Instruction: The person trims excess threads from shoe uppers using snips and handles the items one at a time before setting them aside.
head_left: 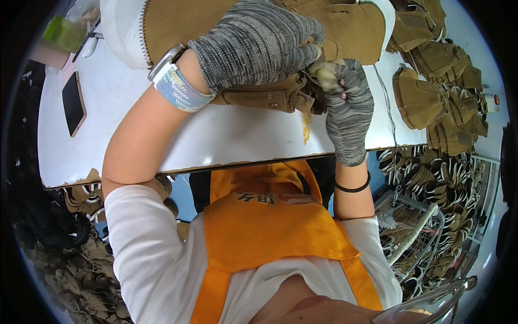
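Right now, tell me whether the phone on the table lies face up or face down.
Cannot tell. The phone lies flat near the white table's left end, showing one dark, plain surface; screen or back is unclear.

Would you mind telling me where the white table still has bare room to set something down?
The widest bare patch of the white table runs along its near edge, between the phone and the right hand. A smaller strip lies beyond the phone, below the left forearm. The right end is crowded with stacked tan leather pieces, and the left hand covers the tan work glove.
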`<state>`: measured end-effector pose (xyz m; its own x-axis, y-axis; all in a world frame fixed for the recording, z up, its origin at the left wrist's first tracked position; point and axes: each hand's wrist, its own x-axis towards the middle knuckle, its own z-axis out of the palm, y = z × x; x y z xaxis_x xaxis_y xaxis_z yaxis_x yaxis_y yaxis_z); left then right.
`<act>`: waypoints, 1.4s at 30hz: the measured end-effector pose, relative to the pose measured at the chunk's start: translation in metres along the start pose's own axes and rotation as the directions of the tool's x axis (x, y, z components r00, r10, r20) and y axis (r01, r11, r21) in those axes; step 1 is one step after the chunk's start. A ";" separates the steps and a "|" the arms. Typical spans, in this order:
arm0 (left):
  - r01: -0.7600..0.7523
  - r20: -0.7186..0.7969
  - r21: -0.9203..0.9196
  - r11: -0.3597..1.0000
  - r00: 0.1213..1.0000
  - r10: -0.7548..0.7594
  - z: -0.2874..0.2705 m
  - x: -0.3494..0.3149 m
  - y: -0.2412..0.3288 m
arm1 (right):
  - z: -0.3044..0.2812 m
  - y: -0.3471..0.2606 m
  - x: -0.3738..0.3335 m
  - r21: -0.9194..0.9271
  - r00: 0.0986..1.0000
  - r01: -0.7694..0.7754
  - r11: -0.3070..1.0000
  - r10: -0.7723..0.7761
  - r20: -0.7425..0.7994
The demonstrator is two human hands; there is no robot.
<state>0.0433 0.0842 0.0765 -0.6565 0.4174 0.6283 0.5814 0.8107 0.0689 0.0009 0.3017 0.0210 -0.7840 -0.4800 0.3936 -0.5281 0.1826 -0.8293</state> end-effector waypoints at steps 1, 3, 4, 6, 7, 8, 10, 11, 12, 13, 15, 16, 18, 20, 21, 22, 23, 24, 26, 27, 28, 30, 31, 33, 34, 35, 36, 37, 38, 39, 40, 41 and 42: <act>0.079 0.074 -0.020 0.997 0.994 -0.078 -0.001 0.003 0.004 | -0.001 -0.005 0.002 0.068 0.993 -0.119 0.990 0.119 0.006; 0.150 0.171 -0.085 0.985 0.976 -0.134 -0.010 0.009 0.012 | -0.003 -0.015 0.005 0.207 0.937 -0.348 0.914 0.348 0.038; 0.141 0.193 -0.136 0.981 0.975 -0.114 -0.018 0.013 0.017 | -0.001 -0.018 0.004 0.368 0.956 -0.278 0.887 0.292 0.019; 0.152 0.234 -0.126 0.980 0.965 -0.120 -0.021 0.016 0.023 | -0.001 -0.022 0.007 0.432 0.954 -0.282 0.857 0.300 0.027; 0.169 0.252 -0.064 0.984 0.956 -0.148 -0.019 0.014 0.026 | -0.001 -0.022 0.007 0.467 0.953 -0.281 0.838 0.303 0.030; 0.184 0.268 -0.001 0.983 0.947 -0.177 -0.019 0.013 0.028 | -0.003 -0.023 0.007 0.499 0.958 -0.272 0.823 0.283 0.055; 0.318 0.379 -0.047 0.947 0.883 -0.277 -0.028 0.013 0.033 | -0.004 -0.028 0.004 0.543 0.956 -0.278 0.792 0.285 0.074; 0.270 0.352 0.015 0.963 0.900 -0.258 -0.030 0.009 0.032 | -0.005 -0.030 0.003 0.564 0.955 -0.282 0.776 0.284 0.086; 0.227 0.325 0.082 0.970 0.915 -0.241 -0.034 0.007 0.034 | -0.006 -0.026 0.001 0.635 0.946 -0.307 0.709 0.298 0.125; 0.244 0.412 0.105 0.964 0.872 -0.265 -0.036 0.010 0.036 | -0.007 -0.023 0.001 0.530 0.972 -0.233 0.815 0.220 0.089; 0.270 0.574 0.151 0.951 0.760 -0.306 -0.036 0.020 0.040 | -0.007 -0.015 0.009 0.265 0.997 -0.067 0.962 0.053 0.059; 0.325 0.584 0.161 0.932 0.730 -0.356 -0.026 0.021 0.037 | -0.007 -0.009 0.016 0.105 0.998 0.025 0.994 -0.031 0.057; 0.304 0.458 0.068 0.950 0.837 -0.300 -0.006 0.010 0.024 | -0.003 0.002 0.026 -0.038 0.987 0.159 0.986 -0.158 0.031; 0.256 0.302 0.022 0.966 0.920 -0.251 -0.005 0.001 0.024 | -0.004 0.001 0.039 0.074 0.969 0.246 0.966 -0.247 0.002; 0.290 0.277 0.010 0.957 0.919 -0.281 -0.005 -0.001 0.027 | -0.006 -0.004 0.041 0.067 0.974 0.224 0.972 -0.226 0.022; 0.322 0.252 -0.002 0.947 0.916 -0.311 -0.006 -0.002 0.030 | -0.009 -0.009 0.041 0.059 0.978 0.201 0.978 -0.203 0.042; 0.353 0.228 -0.016 0.936 0.912 -0.340 -0.006 -0.003 0.033 | -0.012 -0.013 0.041 0.050 0.982 0.177 0.983 -0.180 0.061; 0.297 0.143 -0.018 0.955 0.946 -0.292 -0.006 -0.005 0.036 | -0.014 -0.015 0.039 0.114 0.993 0.056 0.992 -0.067 0.093; 0.287 0.102 0.088 0.954 0.950 -0.295 -0.003 -0.004 0.044 | -0.015 -0.017 0.037 0.067 0.993 0.080 0.995 -0.086 0.082; 0.279 0.081 0.141 0.950 0.953 -0.292 -0.002 -0.003 0.048 | -0.016 -0.017 0.036 0.043 0.993 0.092 0.995 -0.095 0.076; 0.294 0.067 0.138 0.946 0.950 -0.305 0.000 -0.004 0.051 | -0.017 -0.016 0.036 -0.027 0.983 0.170 0.985 -0.168 0.071; 0.328 0.037 0.127 0.936 0.942 -0.335 0.003 -0.006 0.055 | -0.018 -0.010 0.035 -0.172 0.948 0.316 0.933 -0.306 0.082; 0.324 0.031 0.140 0.936 0.943 -0.331 0.005 -0.006 0.056 | -0.019 -0.006 0.034 -0.193 0.930 0.367 0.910 -0.362 0.063; 0.324 0.014 0.164 0.932 0.944 -0.331 0.007 -0.007 0.057 | -0.023 -0.010 0.027 -0.152 0.940 0.341 0.928 -0.334 0.066; 0.326 0.018 0.158 0.932 0.943 -0.332 0.007 -0.007 0.057 | -0.026 -0.018 0.023 -0.093 0.964 0.259 0.961 -0.251 0.087; 0.328 0.021 0.154 0.932 0.942 -0.335 0.008 -0.008 0.056 | -0.028 -0.026 0.017 -0.037 0.981 0.168 0.985 -0.164 0.107; 0.331 0.019 0.147 0.932 0.941 -0.337 0.009 -0.009 0.054 | -0.034 -0.018 0.010 -0.114 0.983 0.160 0.981 -0.147 0.115; 0.330 0.034 0.135 0.934 0.941 -0.337 0.010 -0.009 0.054 | -0.037 -0.009 0.003 -0.190 0.985 0.146 0.971 -0.125 0.120; 0.329 0.048 0.123 0.936 0.940 -0.337 0.011 -0.010 0.053 | -0.035 0.002 -0.004 -0.132 0.985 0.169 0.977 -0.163 0.053; 0.325 0.069 0.115 0.939 0.940 -0.334 0.010 -0.010 0.052 | -0.032 -0.002 -0.005 -0.045 0.995 0.100 0.994 -0.100 0.004; 0.339 0.093 0.115 0.934 0.932 -0.350 0.007 -0.009 0.052 | -0.029 -0.008 -0.007 0.045 0.999 0.033 0.998 -0.031 -0.040; 0.352 0.117 0.116 0.929 0.924 -0.365 0.003 -0.007 0.052 | -0.027 -0.012 -0.006 0.138 0.996 -0.030 0.990 0.040 -0.076; 0.367 0.141 0.115 0.923 0.914 -0.381 0.002 -0.007 0.052 | -0.030 -0.013 -0.003 -0.097 0.997 -0.022 0.995 0.015 -0.078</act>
<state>0.0775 0.1240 0.0739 -0.8892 0.1304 0.4385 0.2403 0.9487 0.2052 0.0000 0.3267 0.0424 -0.8147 -0.4090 0.4111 -0.5397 0.2754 -0.7955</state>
